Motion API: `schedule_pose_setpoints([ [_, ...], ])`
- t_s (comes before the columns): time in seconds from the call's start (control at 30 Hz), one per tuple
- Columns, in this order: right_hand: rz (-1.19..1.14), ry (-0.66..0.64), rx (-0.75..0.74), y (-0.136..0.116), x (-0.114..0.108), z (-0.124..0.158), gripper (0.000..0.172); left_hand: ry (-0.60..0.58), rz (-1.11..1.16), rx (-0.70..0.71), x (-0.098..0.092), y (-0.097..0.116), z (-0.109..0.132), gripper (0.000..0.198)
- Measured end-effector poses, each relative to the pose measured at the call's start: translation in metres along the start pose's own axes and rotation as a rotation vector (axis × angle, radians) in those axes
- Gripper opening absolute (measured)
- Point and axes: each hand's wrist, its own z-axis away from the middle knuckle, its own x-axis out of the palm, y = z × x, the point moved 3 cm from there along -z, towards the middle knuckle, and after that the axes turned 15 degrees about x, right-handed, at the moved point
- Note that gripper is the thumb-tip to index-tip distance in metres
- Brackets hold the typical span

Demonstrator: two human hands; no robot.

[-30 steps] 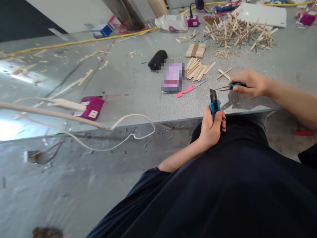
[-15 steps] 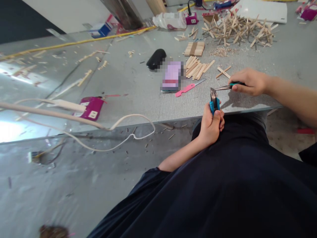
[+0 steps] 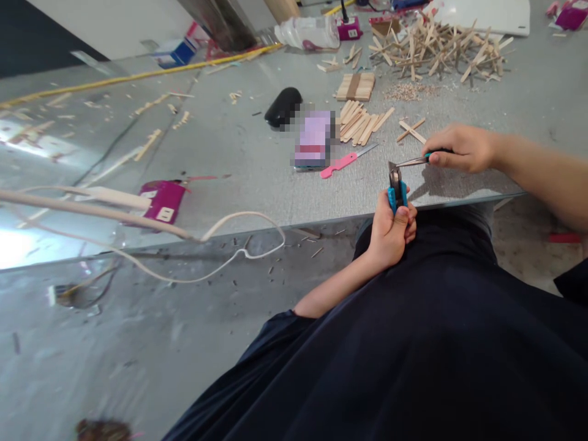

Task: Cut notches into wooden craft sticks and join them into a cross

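My left hand (image 3: 390, 229) is wrapped round the blue handles of a pair of pliers (image 3: 395, 178), held upright just in front of the table edge with the jaws up. In my right hand (image 3: 459, 149) is a slim pointed metal tool (image 3: 413, 161) with a dark, teal-edged grip; its exact kind is unclear. Its tip points left and meets the pliers' jaws in view; whether they touch or hold something small I cannot tell. Two crossed wooden sticks (image 3: 412, 130) lie beyond my right fingers. A pink-handled blade (image 3: 340, 165) lies left of the pliers.
Loose craft sticks (image 3: 361, 124), a banded bundle (image 3: 356, 87) and a large heap of crossed sticks (image 3: 441, 49) lie farther back. A phone (image 3: 313, 139) and black case (image 3: 283, 106) are to the left. A white cable (image 3: 234, 215) hangs over the table edge (image 3: 321, 220).
The view has shifted slightly, so the table's things appear a little farther left and up. Both hands keep their tools, tip to jaws, nearly unmoved.
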Motion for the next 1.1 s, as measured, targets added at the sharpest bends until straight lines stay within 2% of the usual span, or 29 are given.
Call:
schedule_pose_setpoints([
  [0.23, -0.104, -0.072, 0.019, -0.001, -0.004, 0.0, 0.078, 0.024, 0.0, -0.025, 0.001, 0.001, 0.0, 0.056],
  [0.57, -0.069, -0.064, 0.044, -0.001, -0.003, -0.003, 0.079, 0.004, -0.005, 0.004, -0.003, -0.001, 0.0, 0.051],
  [0.7, -0.061, -0.06, 0.037, 0.0, -0.002, -0.004, 0.073, 0.015, 0.009, -0.007, -0.003, -0.001, -0.001, 0.053],
  [0.9, 0.093, 0.079, -0.027, 0.0, 0.007, -0.006, 0.074, 0.055, -0.037, -0.044, -0.002, 0.003, -0.002, 0.058],
  [1.1, 0.16, 0.157, 0.094, 0.002, 0.018, -0.007, 0.062, 0.106, -0.067, -0.027, -0.002, 0.003, -0.001, 0.061],
])
